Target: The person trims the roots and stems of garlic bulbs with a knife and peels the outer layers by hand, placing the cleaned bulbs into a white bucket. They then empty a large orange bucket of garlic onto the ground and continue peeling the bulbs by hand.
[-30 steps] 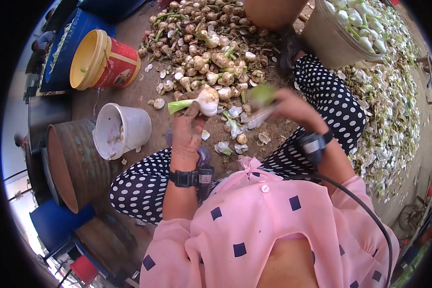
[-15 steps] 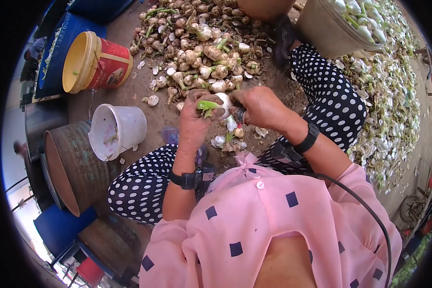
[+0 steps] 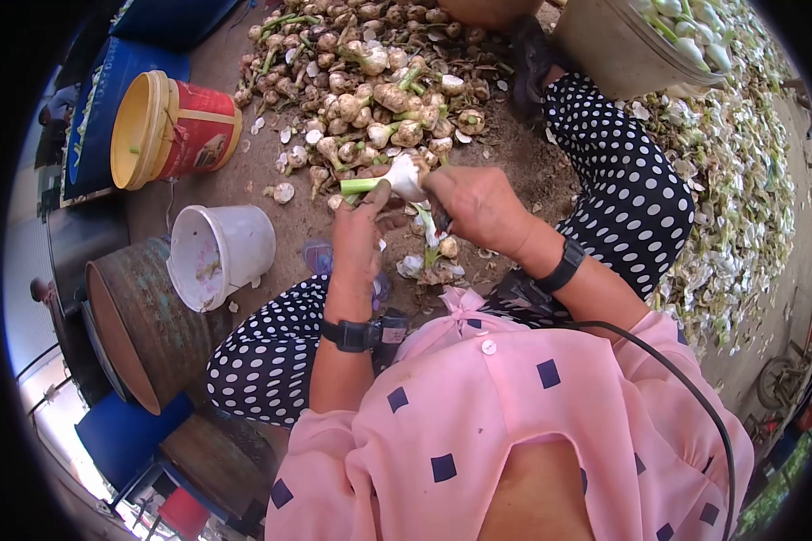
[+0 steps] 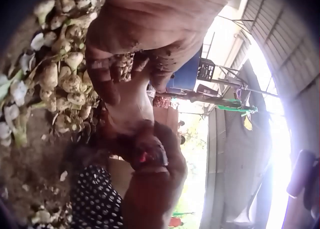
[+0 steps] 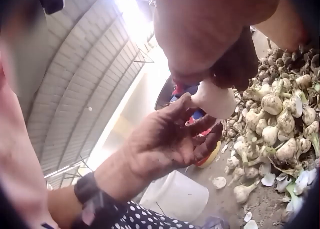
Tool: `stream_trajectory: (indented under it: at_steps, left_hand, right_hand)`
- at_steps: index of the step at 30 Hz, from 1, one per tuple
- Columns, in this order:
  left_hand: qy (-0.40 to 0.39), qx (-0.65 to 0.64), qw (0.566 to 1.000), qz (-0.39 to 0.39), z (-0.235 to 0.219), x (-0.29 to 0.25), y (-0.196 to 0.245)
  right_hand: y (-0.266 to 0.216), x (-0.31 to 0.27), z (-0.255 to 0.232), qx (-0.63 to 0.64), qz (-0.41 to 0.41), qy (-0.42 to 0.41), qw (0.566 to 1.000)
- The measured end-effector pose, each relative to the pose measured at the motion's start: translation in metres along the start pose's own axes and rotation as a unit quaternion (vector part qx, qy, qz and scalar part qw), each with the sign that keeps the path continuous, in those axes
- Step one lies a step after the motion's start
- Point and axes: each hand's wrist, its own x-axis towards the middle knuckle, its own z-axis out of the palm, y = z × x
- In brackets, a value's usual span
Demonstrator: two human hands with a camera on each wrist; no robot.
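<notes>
A white garlic bulb (image 3: 406,178) with a short green stem is held between both hands above the ground. The left hand (image 3: 361,230) grips it at the stem side, thumb and fingers around it; in the right wrist view the left hand (image 5: 160,141) has its fingertips on the bulb (image 5: 215,100). Against the bulb's root end lies the right hand (image 3: 485,209), fingers curled. A small metallic piece (image 4: 159,154) shows at the right hand (image 4: 155,179) in the left wrist view; what it is cannot be told.
Unpeeled garlic (image 3: 388,96) is heaped in front. White (image 3: 244,242) and yellow-red (image 3: 203,135) buckets stand at the left, beside a rusty drum (image 3: 158,316). A bucket (image 3: 609,50) of clean bulbs is upper right, near strewn peelings (image 3: 740,207). Loose trimmings (image 3: 431,261) lie below the hands.
The right hand has dropped a green-stemmed piece it held and come left to the bulb. The left hand has turned the bulb, its stem now pointing left again.
</notes>
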Motion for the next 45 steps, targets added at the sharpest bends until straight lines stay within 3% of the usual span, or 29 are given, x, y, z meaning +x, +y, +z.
stream_trajectory:
  at_steps: [1, 4, 5, 7, 8, 10, 11, 14, 16, 17, 18, 19, 20, 21, 22, 23, 24, 26, 28, 29, 31, 33, 34, 35, 37, 40, 41, 43, 45]
  left_hand:
    - [0.006, -0.067, 0.992, -0.104, 0.001, -0.001, 0.003]
    - [0.026, -0.078, 0.992, -0.090, -0.007, 0.007, -0.011]
    - [0.011, -0.110, 0.991, -0.080, -0.010, 0.007, -0.011]
    - [-0.004, -0.183, 0.981, -0.061, -0.013, 0.009, -0.014]
    - [-0.018, -0.255, 0.966, -0.041, -0.014, 0.010, -0.014]
    - [-0.014, -0.251, 0.966, -0.056, -0.018, 0.009, -0.011]
    - [-0.040, -0.275, 0.960, -0.039, -0.023, 0.011, -0.013]
    - [-0.062, -0.300, 0.952, -0.016, -0.034, 0.010, -0.015]
    - [-0.117, -0.367, 0.922, 0.035, -0.041, 0.012, -0.013]
    - [-0.023, -0.414, 0.910, -0.018, -0.056, 0.017, -0.022]
    - [-0.019, -0.411, 0.911, -0.008, -0.072, 0.024, -0.032]
    - [-0.022, -0.427, 0.904, -0.003, -0.091, 0.032, -0.040]
    - [-0.025, -0.440, 0.898, 0.007, -0.109, 0.040, -0.036]
    - [-0.003, -0.442, 0.896, 0.045, -0.115, 0.047, -0.028]
    - [-0.001, -0.432, 0.899, 0.069, -0.127, 0.054, -0.003]
    - [0.027, -0.414, 0.904, 0.106, -0.135, 0.060, 0.026]
    - [0.055, -0.398, 0.905, 0.139, -0.138, 0.067, 0.053]
    - [0.101, -0.326, 0.896, 0.284, -0.174, 0.086, 0.127]
    - [0.063, -0.331, 0.851, 0.403, -0.189, 0.082, 0.186]
    - [0.071, -0.334, 0.853, 0.395, -0.209, 0.088, 0.189]
    - [0.164, -0.314, 0.882, 0.311, -0.241, 0.110, 0.187]
    - [0.207, -0.075, 0.947, 0.235, -0.285, 0.143, 0.118]
    - [0.257, 0.014, 0.958, 0.127, -0.300, 0.154, 0.078]
    - [0.299, 0.102, 0.949, 0.017, -0.309, 0.163, 0.038]
    - [0.340, 0.137, 0.928, -0.073, -0.321, 0.176, -0.032]
    - [0.393, 0.225, 0.883, -0.126, -0.307, 0.194, -0.075]
    - [0.393, 0.222, 0.883, -0.132, -0.322, 0.203, -0.096]
    - [0.339, 0.364, 0.864, -0.080, -0.360, 0.224, -0.144]
    - [0.326, 0.359, 0.868, -0.107, -0.354, 0.221, -0.137]
  right_hand:
    - [0.000, -0.001, 0.003, 0.003, 0.000, -0.002, 1.000]
    - [0.003, -0.005, 0.010, -0.002, -0.026, -0.049, 0.998]
    - [0.007, -0.003, 0.007, 0.179, 0.042, -0.102, 0.978]
    - [0.013, 0.000, -0.005, 0.452, 0.146, -0.184, 0.860]
    - [0.013, -0.001, -0.004, 0.452, 0.146, -0.184, 0.860]
    - [0.012, -0.003, 0.000, 0.712, 0.203, -0.055, 0.670]
    - [0.015, 0.001, -0.007, 0.765, 0.165, -0.050, 0.620]
    - [0.034, 0.001, -0.020, 0.834, 0.139, 0.000, 0.533]
    - [0.049, -0.007, -0.026, 0.897, 0.094, 0.042, 0.431]
    - [0.046, -0.011, -0.033, 0.886, 0.105, 0.080, 0.444]
    - [0.048, -0.017, -0.031, 0.823, 0.151, 0.116, 0.535]
    - [0.056, -0.017, -0.030, 0.711, 0.221, 0.021, 0.667]
    - [0.064, -0.015, -0.029, 0.490, 0.263, -0.141, 0.819]
    - [0.048, -0.007, -0.017, 0.329, 0.168, -0.196, 0.908]
    - [0.066, -0.024, 0.021, -0.025, 0.077, -0.264, 0.961]
    - [0.056, -0.026, 0.032, -0.162, 0.147, -0.328, 0.919]
    - [0.061, -0.034, 0.045, -0.202, 0.166, -0.347, 0.901]
    - [0.049, -0.021, 0.034, -0.132, 0.142, -0.324, 0.926]
    - [0.038, -0.005, 0.025, -0.090, 0.134, -0.284, 0.945]
    - [0.035, 0.000, 0.024, -0.054, 0.130, -0.235, 0.962]
    - [0.034, 0.006, 0.026, -0.079, 0.135, -0.243, 0.957]
    - [0.036, 0.009, 0.034, -0.103, 0.144, -0.251, 0.952]
    - [0.037, 0.007, 0.040, -0.104, 0.134, -0.287, 0.943]
    - [0.039, 0.007, 0.044, -0.107, 0.124, -0.322, 0.932]
    - [0.042, 0.007, 0.049, -0.094, 0.128, -0.355, 0.921]
    - [0.041, 0.015, 0.053, -0.083, 0.144, -0.412, 0.896]
    - [0.042, 0.017, 0.056, -0.076, 0.146, -0.402, 0.901]
    - [0.041, 0.025, 0.061, -0.069, 0.149, -0.392, 0.905]
    - [0.034, 0.036, 0.062, -0.039, 0.162, -0.382, 0.909]
